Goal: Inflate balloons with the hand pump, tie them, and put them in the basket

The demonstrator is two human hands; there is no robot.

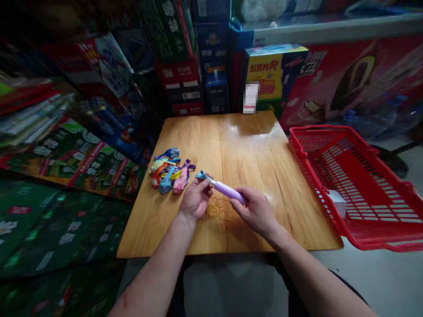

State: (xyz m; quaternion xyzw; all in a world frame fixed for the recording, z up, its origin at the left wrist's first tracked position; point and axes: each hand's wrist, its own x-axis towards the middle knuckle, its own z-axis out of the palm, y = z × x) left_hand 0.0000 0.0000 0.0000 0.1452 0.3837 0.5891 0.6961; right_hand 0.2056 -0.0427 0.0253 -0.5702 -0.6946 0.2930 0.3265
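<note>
Fingers of the left hand pinch together on the neck of a deflated blue balloon, which sits at the white nozzle of a lilac hand pump. Fingers of the right hand curl closed around the pump's barrel, so the pump runs crosswise between both hands, above the tabletop. Just left of the left fingers lies a heap of uninflated balloons in pink, orange, blue, yellow and purple. Loose rubber bands are scattered below the pump, between the hands, on a varnished wooden table. Well right of the right fingers sits a red plastic basket with a small white object at its near side. Beyond the fingers, stacked cartons rise past the table's far edge.
</note>
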